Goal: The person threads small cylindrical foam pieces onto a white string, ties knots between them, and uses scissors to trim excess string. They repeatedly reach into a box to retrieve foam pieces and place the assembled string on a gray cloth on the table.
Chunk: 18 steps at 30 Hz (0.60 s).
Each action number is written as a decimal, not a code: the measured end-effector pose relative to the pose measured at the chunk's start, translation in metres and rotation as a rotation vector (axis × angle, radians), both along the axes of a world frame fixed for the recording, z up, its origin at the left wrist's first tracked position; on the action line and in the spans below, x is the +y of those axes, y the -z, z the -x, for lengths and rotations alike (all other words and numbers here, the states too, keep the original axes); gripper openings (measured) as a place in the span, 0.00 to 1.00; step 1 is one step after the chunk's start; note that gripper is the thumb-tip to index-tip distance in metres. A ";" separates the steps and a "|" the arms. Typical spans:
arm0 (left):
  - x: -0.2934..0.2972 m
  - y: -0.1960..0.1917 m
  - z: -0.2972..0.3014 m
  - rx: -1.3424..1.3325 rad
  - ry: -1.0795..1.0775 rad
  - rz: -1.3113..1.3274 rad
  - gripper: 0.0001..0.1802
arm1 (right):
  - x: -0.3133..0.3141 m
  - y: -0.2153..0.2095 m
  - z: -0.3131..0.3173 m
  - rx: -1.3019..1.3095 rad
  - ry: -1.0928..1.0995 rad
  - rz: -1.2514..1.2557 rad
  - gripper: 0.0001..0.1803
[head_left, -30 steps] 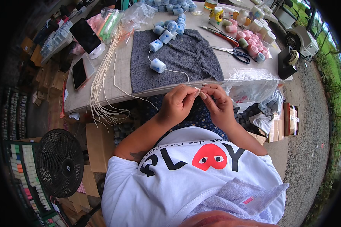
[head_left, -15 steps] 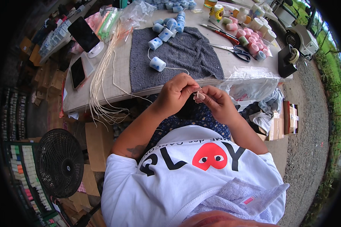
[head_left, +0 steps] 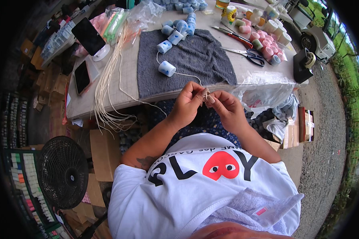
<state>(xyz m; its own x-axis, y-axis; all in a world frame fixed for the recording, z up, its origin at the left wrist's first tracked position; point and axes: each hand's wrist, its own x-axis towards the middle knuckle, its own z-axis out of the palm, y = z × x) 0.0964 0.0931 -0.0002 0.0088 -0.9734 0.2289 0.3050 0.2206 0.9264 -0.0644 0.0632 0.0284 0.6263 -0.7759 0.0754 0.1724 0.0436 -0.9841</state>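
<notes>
Just off the table's near edge, my left hand (head_left: 186, 105) pinches a thin cream cord (head_left: 187, 75) between thumb and fingers. My right hand (head_left: 227, 109) meets it fingertip to fingertip, closed on the same cord's end. A small bend or knot of cord shows between the fingertips, its exact shape hidden. From there the cord runs back to a blue-and-white cylinder (head_left: 167, 68) on a dark grey towel (head_left: 205, 63). Farther along the string are another such cylinder (head_left: 164, 46) and several more in a heap.
A bundle of loose cords (head_left: 107, 91) hangs over the table edge at left, near a phone (head_left: 82, 77) and a tablet on a stand (head_left: 88, 36). To the right lie scissors (head_left: 253, 57), a red-handled tool (head_left: 243, 42), pink rolls (head_left: 267, 51) and a tape dispenser (head_left: 303, 65). A fan (head_left: 63, 172) stands lower left.
My left fingers have turned more upright, and both hands have drawn closer about the cord. The loop seen by my right fingertips is now mostly covered.
</notes>
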 end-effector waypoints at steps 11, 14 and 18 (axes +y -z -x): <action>0.003 -0.002 0.000 0.016 0.027 -0.084 0.06 | -0.007 -0.015 0.002 0.288 0.122 0.704 0.07; 0.002 0.003 0.002 0.009 0.004 -0.064 0.07 | -0.006 -0.015 -0.001 0.308 0.173 0.803 0.09; 0.003 0.006 0.008 -0.045 -0.073 0.011 0.08 | -0.003 -0.009 -0.004 0.331 0.252 0.933 0.10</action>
<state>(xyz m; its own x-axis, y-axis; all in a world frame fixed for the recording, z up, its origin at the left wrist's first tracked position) 0.0886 0.0957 -0.0064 0.0689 -0.9679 0.2418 0.2458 0.2514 0.9362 -0.0599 0.0598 0.0372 0.5517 -0.6089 0.5700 -0.2161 -0.7644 -0.6074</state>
